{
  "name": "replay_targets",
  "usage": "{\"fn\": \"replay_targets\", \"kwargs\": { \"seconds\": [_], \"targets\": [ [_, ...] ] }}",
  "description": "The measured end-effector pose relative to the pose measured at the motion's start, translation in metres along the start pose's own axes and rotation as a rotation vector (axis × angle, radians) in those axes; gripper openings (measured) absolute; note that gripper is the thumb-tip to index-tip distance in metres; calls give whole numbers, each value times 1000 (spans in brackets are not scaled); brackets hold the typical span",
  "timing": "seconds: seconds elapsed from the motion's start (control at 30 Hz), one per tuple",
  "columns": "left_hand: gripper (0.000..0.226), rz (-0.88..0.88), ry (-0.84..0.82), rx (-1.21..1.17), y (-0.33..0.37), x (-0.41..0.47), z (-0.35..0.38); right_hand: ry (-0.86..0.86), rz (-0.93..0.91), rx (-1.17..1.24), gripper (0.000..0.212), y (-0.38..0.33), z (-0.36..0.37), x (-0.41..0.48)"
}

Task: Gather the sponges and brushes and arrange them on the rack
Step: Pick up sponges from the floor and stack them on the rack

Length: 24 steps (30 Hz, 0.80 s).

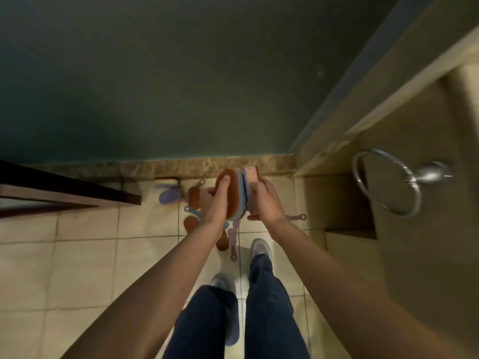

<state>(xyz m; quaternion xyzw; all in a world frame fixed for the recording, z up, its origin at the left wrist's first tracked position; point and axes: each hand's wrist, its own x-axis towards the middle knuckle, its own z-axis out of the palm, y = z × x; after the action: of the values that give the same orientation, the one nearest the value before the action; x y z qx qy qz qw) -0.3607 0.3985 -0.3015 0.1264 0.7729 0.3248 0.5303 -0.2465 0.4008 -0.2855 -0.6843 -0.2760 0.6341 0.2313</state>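
I hold a stack of sponges and brushes upright between both hands above the floor. My left hand (216, 202) grips the brown oval sponge (228, 187) on the stack's left side. My right hand (264, 199) presses the pink rectangular sponge (251, 174) on the right, with a blue pad (242, 195) sandwiched between. More lie on the tiles below: a purple brush (169, 196), a brown brush (194, 196), another brown oval (191, 224), a brown one (223, 240) and pink-handled brushes (234, 237). No rack is clearly visible.
A dark green wall with a marble skirting (155, 165) stands ahead. A dark wooden edge (64, 189) juts from the left. On the right are a beige wall and a chrome towel ring (388, 182). My feet in grey shoes (260, 248) stand on beige tiles.
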Motion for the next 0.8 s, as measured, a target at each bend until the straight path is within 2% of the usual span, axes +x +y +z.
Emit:
{"fn": "replay_targets", "kwargs": {
  "seconds": [0.2, 0.3, 0.33, 0.5, 0.67, 0.8],
  "targets": [
    [60, 36, -196, 139, 80, -126, -19, 93, -26, 54, 40, -67, -37, -124],
    [33, 112, -267, 160, 102, -177, -25, 148, -55, 74, 35, -84, -53, -172],
    [30, 131, -290, 161, 107, -192, -26, 168, -71, 80, 35, -88, -58, -185],
    [38, 166, -446, 215, 119, -250, -19, 263, -117, 162, 40, -98, -87, -242],
    [27, 234, -600, 305, 118, -304, 5, 378, -172, 256, 33, -91, -133, -286],
    [40, 292, -712, 337, 112, -347, 36, 456, -223, 258, 31, -83, -179, -318]
  ]
}}
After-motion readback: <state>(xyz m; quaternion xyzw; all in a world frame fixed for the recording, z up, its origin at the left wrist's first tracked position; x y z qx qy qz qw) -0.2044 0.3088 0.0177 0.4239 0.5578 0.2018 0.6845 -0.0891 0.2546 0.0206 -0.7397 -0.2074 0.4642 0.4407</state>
